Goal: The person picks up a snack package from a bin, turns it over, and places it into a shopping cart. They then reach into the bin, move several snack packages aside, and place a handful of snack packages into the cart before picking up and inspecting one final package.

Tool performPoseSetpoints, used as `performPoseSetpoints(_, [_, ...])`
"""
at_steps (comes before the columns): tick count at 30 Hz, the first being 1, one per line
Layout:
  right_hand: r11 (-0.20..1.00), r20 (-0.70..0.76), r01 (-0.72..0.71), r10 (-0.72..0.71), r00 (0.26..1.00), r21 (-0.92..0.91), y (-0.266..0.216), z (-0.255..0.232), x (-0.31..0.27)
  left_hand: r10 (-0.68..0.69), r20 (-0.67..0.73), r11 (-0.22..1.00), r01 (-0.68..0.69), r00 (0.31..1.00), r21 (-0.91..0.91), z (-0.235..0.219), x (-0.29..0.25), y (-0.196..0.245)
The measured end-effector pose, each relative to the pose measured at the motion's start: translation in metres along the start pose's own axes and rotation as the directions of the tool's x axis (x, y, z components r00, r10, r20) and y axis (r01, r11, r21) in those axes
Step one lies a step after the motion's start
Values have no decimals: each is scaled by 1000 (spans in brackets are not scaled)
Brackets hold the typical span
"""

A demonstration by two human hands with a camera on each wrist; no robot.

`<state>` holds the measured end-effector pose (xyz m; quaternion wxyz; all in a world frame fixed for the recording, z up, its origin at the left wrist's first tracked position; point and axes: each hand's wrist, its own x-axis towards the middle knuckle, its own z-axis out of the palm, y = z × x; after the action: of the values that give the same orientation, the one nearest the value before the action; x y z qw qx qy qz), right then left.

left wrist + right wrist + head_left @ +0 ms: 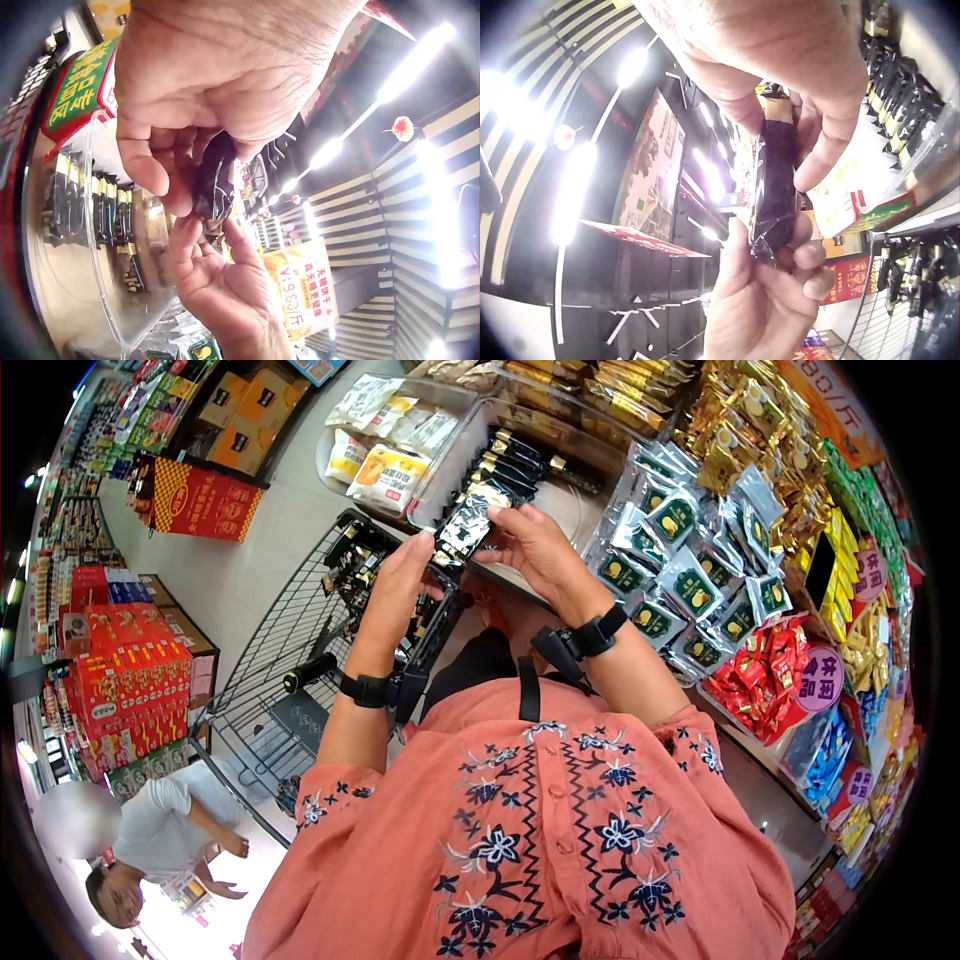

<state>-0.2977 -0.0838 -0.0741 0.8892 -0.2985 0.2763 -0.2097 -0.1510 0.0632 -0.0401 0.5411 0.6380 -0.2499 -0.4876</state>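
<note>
A shiny black snack packet with a pale gold band (465, 535) is held between both hands over the edge of a clear bin. My left hand (402, 585) pinches one end between thumb and fingers. The other end is pinched by my right hand (545, 550). In the right wrist view the packet (778, 176) looks long and narrow, its wrapper end crinkled near the left hand's (757, 307) fingers. Similar black packets (500, 465) lie in a row in the bin just beyond the hands. More black packets (350, 575) sit in the wire shopping cart (265, 625) to the left.
Silver-and-green packets (690, 585) fill the bin at the right, with red-wrapped sweets (760, 680) below them. White and orange bags (390, 478) lie in a bin at upper left. Stacked red boxes (130, 660) and a person in a white shirt (175, 815) are beyond the cart.
</note>
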Motion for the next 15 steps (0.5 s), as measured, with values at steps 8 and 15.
performPoseSetpoints(8, [1000,-22,12,-12,1000,14,1,1,2,-27,-43,999,26,999,-27,-7,6,-3])
performPoseSetpoints(15, [999,-62,18,-15,998,46,4,-11,12,-37,-8,993,37,999,116,-12,25,3])
